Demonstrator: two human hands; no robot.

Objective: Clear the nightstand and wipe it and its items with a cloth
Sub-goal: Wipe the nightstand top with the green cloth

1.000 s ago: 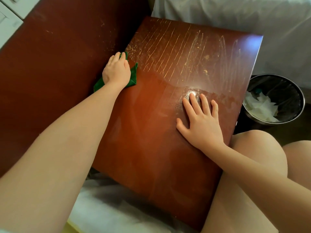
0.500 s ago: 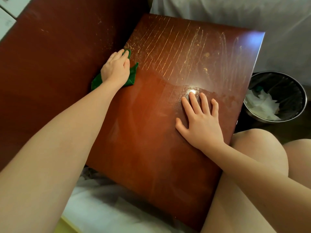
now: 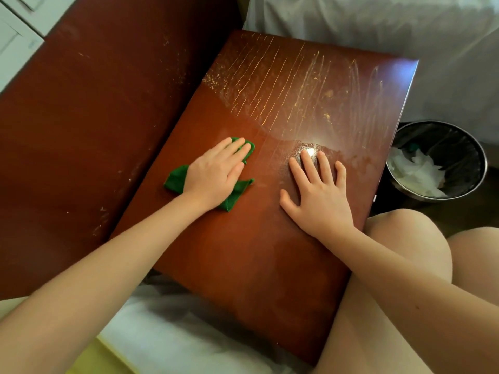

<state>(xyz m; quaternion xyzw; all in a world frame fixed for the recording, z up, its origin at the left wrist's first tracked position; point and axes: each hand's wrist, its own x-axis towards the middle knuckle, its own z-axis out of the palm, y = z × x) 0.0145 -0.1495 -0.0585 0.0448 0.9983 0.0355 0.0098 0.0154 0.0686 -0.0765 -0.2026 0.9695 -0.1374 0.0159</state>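
Observation:
The reddish-brown nightstand top [image 3: 259, 247] fills the middle of the view and has nothing standing on it. Streaks and dusty specks cover its far half. A green cloth [image 3: 176, 180] lies on the top left of centre, and my left hand [image 3: 216, 176] presses flat on it with straight fingers. Cloth corners stick out left of the hand, under the wrist and past the fingertips. To the right, my right hand [image 3: 318, 193] rests flat on the bare wood with spread fingers, beside a bright light glare.
A dark wooden headboard panel [image 3: 89, 125] stands along the nightstand's left side. White bedding [image 3: 378, 25] lies beyond the far edge and more [image 3: 172, 336] below the near edge. A metal bin [image 3: 437, 160] with white tissues stands at the right. My bare knees [image 3: 410, 247] touch the right side.
My left hand has slid the cloth from the far left edge of the top toward me and to the right, near the centre. My right hand has stayed in place.

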